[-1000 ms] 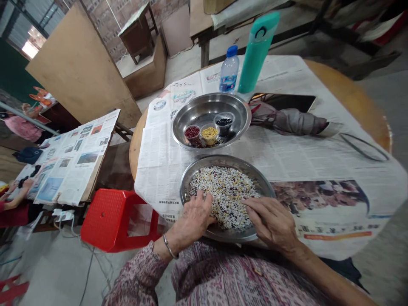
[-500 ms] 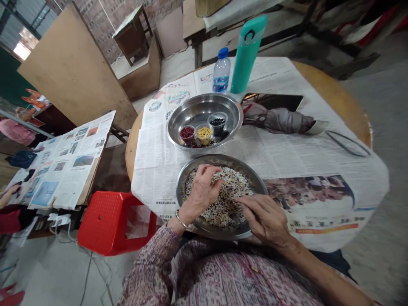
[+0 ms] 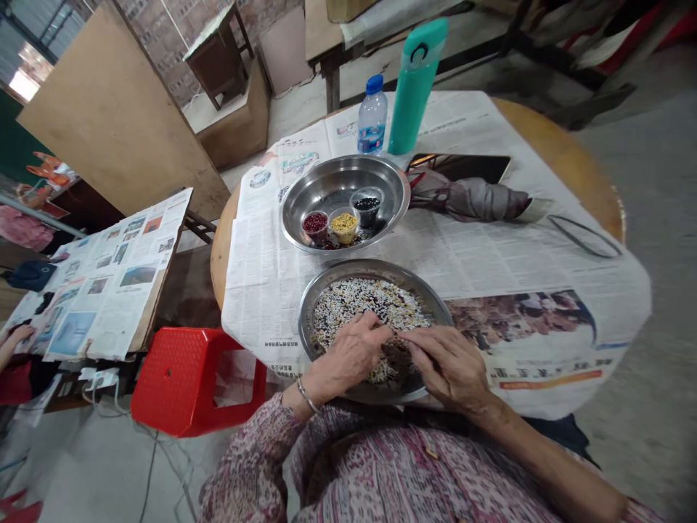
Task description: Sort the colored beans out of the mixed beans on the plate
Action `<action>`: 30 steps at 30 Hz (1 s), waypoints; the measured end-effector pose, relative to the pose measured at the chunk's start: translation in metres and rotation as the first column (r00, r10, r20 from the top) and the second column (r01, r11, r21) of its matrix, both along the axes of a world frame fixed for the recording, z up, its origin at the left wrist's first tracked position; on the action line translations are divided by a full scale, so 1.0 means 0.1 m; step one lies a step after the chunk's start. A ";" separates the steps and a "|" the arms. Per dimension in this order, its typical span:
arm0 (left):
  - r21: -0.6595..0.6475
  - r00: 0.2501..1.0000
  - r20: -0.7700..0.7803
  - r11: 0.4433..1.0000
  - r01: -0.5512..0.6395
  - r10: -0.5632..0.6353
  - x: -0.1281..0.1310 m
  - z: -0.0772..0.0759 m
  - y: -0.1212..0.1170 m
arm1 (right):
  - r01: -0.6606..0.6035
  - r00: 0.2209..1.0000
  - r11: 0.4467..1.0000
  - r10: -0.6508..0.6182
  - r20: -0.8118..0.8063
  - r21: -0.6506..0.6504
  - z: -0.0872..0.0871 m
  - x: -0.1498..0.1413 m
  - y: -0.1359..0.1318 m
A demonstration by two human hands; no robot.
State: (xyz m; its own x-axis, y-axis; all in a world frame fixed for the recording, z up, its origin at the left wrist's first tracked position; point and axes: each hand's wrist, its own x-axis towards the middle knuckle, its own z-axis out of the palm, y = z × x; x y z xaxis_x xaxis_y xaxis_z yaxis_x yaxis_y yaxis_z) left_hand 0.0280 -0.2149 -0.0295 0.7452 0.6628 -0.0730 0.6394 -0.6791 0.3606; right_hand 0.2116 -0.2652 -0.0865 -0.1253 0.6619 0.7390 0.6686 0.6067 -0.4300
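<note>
A steel basin (image 3: 310, 294) in front of me holds mixed grains and beans (image 3: 375, 301), white, dark and yellow. My left hand (image 3: 356, 350), with a bangle on its wrist, is over the near part of the mix, its fingers bent and pressed together. From the right side my right hand (image 3: 454, 367) reaches over the rim with thumb and forefinger pinched. Their fingertips almost meet above the mix. Whatever either hand pinches is too small or hidden to name. Behind stands a second steel basin (image 3: 375, 168) with cups of red beans (image 3: 315, 224), yellow beans (image 3: 344, 223) and black beans (image 3: 367, 204).
Newspaper (image 3: 544, 265) covers the round table. Farther back stand a water bottle (image 3: 373, 120) and a teal flask (image 3: 417, 87), beside a dark tablet-like slab (image 3: 479, 167) and a folded umbrella (image 3: 473, 200). A red stool (image 3: 174, 381) is at left; another person's hand (image 3: 22, 333) shows beyond.
My left hand has come down and nearer to me, its fingers closing beside the right hand's fingertips. More of the grain's far side shows. The right hand keeps its pinch. The view has shifted slightly.
</note>
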 end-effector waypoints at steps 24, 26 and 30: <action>0.452 0.918 0.394 0.878 -0.155 -0.041 -0.68 -0.37 -0.30 | -0.244 0.822 0.877 0.413 0.392 -0.413 0.20 -0.31 0.15; 0.436 0.931 0.364 0.888 -0.145 -0.026 -0.69 -0.41 -0.31 | -0.146 0.845 0.911 0.318 0.431 -0.386 0.21 -0.32 0.34; 0.413 0.939 0.344 0.897 -0.157 0.006 -0.69 -0.43 -0.33 | 0.078 0.890 0.943 0.080 0.449 -0.323 0.26 -0.20 0.66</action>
State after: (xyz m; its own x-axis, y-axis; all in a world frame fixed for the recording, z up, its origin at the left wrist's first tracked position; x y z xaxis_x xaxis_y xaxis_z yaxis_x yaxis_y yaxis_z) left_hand -0.0412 -0.2477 -0.0726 0.6180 0.6315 0.4683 0.5965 -0.7647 0.2439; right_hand 0.1918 -0.1988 -0.0602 -0.3923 0.8526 0.3453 0.8356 0.4872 -0.2539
